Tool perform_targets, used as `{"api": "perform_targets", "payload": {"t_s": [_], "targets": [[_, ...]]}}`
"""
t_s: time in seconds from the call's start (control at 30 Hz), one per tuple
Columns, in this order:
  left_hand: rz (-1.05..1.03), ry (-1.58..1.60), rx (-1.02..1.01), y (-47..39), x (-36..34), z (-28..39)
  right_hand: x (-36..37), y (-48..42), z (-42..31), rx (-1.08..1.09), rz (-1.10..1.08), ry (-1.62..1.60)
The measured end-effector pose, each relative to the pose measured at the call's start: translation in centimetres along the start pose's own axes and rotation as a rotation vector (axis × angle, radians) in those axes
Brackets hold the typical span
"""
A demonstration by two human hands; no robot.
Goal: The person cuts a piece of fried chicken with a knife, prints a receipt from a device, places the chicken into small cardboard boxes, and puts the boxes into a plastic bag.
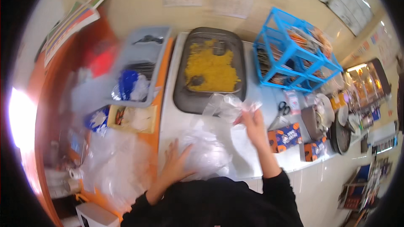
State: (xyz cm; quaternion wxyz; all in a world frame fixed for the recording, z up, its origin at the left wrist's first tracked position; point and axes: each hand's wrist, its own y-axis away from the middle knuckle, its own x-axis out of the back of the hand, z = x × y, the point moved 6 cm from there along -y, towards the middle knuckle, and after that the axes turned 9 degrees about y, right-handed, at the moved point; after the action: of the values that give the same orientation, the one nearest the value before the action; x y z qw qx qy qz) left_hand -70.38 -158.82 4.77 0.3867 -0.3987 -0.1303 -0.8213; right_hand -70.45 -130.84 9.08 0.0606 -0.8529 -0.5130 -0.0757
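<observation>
My right hand [253,125] is closed on a clear plastic bag [225,104], lifted above the near edge of a dark tray [210,102]. Yellow crumbly food [211,67] lies spread in the tray, with a small dark metal object at its top and another dark spot near its lower left. My left hand [176,160] has its fingers spread beside a pile of clear plastic bags [206,151] on the white table [170,123]; whether it touches them is not plain.
Left stand a grey bin [150,53] with blue and dark items, a yellow basket [146,119] and more plastic bags [116,164]. To the right are a blue plastic rack [293,50], black-handled scissors [283,108] and two patterned boxes [285,137].
</observation>
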Motion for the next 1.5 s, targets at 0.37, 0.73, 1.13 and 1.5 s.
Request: {"api": "perform_targets", "payload": {"t_s": [0.37,0.73,1.13,1.5], "targets": [[-0.088,0.353,0.219,-6.1,-3.2,-9.3,-18.1,11.4,12.3,-0.002,-1.145,0.393],[-0.3,0.266,-0.247,-0.1,-2.4,20.4,10.5,19.6,5.1,-0.534,-1.081,0.13],[-0.016,1.013,0.221,2.0,-19.9,22.9,23.7,15.6,4.6,-0.167,-1.436,0.654],[-0.092,0.933,0.073,3.5,-21.3,25.0,24.3,13.4,-3.3,-0.178,-1.359,0.105]]}}
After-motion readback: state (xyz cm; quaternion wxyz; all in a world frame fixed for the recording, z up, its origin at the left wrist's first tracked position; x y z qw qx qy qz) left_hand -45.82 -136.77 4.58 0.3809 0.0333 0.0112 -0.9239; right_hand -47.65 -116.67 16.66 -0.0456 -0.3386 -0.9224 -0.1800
